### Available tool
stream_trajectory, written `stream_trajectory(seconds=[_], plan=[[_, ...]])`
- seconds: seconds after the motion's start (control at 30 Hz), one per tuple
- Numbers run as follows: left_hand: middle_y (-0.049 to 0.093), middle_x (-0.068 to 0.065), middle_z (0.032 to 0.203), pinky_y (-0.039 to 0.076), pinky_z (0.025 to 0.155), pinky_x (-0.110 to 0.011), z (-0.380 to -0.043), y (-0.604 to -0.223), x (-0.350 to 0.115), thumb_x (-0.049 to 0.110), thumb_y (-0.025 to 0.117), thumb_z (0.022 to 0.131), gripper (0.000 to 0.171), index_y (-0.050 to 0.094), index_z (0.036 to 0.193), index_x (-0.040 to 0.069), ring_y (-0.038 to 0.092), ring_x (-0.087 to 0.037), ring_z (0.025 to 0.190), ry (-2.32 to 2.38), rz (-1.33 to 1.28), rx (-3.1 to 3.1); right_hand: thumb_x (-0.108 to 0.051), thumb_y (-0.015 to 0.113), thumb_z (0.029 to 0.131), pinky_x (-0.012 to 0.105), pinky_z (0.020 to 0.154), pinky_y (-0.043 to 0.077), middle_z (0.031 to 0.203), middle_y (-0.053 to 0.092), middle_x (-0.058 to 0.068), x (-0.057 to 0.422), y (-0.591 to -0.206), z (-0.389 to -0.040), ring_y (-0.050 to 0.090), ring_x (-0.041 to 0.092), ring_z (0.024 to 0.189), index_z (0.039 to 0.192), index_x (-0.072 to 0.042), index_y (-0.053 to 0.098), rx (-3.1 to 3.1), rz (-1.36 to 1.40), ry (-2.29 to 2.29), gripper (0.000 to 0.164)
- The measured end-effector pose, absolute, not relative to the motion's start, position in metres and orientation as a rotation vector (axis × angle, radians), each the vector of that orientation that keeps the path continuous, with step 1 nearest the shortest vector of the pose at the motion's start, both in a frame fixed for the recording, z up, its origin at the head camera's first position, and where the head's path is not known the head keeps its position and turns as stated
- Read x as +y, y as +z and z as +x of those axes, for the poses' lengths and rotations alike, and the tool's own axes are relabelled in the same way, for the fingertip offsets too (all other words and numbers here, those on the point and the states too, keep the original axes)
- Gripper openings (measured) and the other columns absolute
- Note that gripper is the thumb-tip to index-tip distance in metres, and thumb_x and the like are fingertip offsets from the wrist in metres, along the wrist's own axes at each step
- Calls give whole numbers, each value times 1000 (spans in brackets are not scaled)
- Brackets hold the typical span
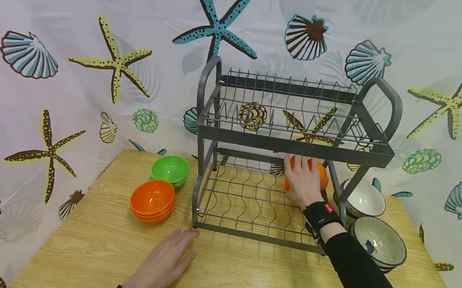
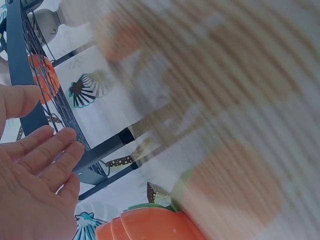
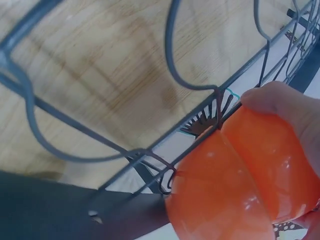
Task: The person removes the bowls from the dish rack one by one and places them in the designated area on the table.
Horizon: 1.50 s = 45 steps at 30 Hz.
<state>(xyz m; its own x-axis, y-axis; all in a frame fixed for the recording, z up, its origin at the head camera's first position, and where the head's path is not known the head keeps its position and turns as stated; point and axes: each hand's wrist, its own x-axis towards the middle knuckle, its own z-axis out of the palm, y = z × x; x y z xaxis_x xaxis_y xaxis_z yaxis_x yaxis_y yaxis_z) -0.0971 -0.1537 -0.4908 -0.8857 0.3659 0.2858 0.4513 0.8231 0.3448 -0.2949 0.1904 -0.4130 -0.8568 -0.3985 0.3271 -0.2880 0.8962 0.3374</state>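
On the lower shelf of a dark two-tier dish rack (image 1: 295, 145), my right hand (image 1: 302, 185) grips an orange bowl (image 3: 275, 160). Its thumb lies on the bowl's rim in the right wrist view. A second orange bowl (image 3: 215, 195) stands on its side against the held one, among the wires at the rack's right end. My left hand (image 1: 163, 264) rests on the table by the rack's front left foot, fingers extended and holding nothing. The left wrist view shows that hand (image 2: 40, 185) with its palm towards the camera; whether its fingertips touch the rack I cannot tell.
Left of the rack are a stack of orange bowls (image 1: 152, 199) and green bowls (image 1: 170, 169) behind it. To the right stand a white bowl (image 1: 363, 198) and a stack of greyish bowls (image 1: 380, 239). A patterned curtain (image 1: 144, 6) hangs behind the wooden table (image 1: 233, 277).
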Motion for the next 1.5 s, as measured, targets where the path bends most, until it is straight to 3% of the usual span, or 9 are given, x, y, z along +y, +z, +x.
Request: stream_trajectory(seconds=[0.13,0.37,0.57,0.8,0.93,1.13,1.27,1.5], plan=[[64,-11,138,42,118,-45,-97,-491,-152,20,68,96,43,56,136,6,60,-27,130,-619,-625,-2817,-41,96,61,60,113,39,142,50,28,188,-412,-294,48,43,130,150,-2,41,-2681,535,-468,112],[64,-10,139,41,119,-46,-96,-491,-152,23,67,97,43,57,136,8,59,-27,132,-632,-601,-2837,-20,86,77,58,111,44,139,53,26,187,-411,-294,52,41,127,149,-3,43,-2602,575,-541,86],[64,-11,138,41,119,-46,-95,-491,-152,21,68,96,43,57,135,6,59,-27,131,-634,-607,-2829,-23,89,73,55,109,47,140,52,25,188,-414,-294,53,38,127,149,-4,45,-2488,616,-587,90],[65,-11,137,41,119,-45,-94,-491,-151,20,68,95,43,57,134,5,60,-26,130,-613,-633,-2797,-14,84,81,54,107,49,138,55,24,188,-418,-295,55,38,126,148,-4,47,-2371,622,-548,76],[65,-11,136,42,118,-45,-94,-490,-150,18,69,95,43,57,134,5,60,-26,129,-613,-644,-2787,-14,85,79,57,111,45,143,51,26,188,-412,-291,51,41,131,150,-5,43,-2448,615,-451,82],[66,-8,135,44,117,-44,-95,-487,-147,20,71,94,45,57,135,9,61,-23,128,-597,-688,-2740,-36,97,63,61,112,41,147,44,30,184,-400,-280,46,45,135,152,-7,39,-2568,575,-317,111],[67,-7,133,49,112,-46,-97,-485,-144,20,72,93,46,58,135,10,63,-22,125,-594,-732,-2659,-42,96,60,64,116,35,149,41,31,180,-397,-272,43,48,136,153,-5,38,-2585,567,-156,116],[68,-1,131,57,100,-39,-99,-473,-136,16,72,93,48,57,139,13,66,-18,119,-649,-768,-2549,-38,95,60,68,120,28,141,44,33,175,-393,-255,44,50,131,148,3,39,-2591,559,204,112]])
